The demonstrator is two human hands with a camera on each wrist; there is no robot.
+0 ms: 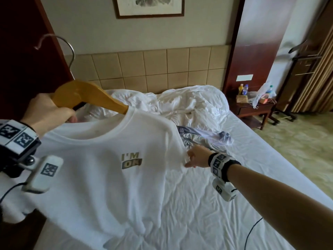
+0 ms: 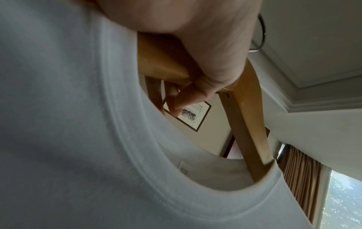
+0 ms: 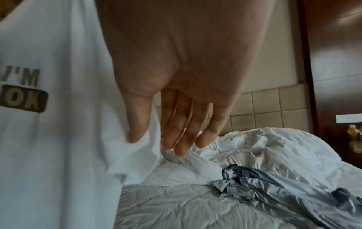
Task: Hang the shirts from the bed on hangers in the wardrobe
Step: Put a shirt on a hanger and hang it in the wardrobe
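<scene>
A white T-shirt printed "I'M OK" hangs from a wooden hanger with a metal hook, held above the bed. My left hand grips the hanger's left arm; the left wrist view shows the fingers curled round the wood, whose other arm runs inside the collar. My right hand is at the shirt's right sleeve edge. Its thumb lies on the front of the fabric and its straight fingers are behind. A crumpled blue-grey shirt lies on the bed.
The bed has a wrinkled white sheet and a bunched duvet by the headboard. A dark wooden panel stands close on the left. A nightstand with bottles and a valet stand are at the right.
</scene>
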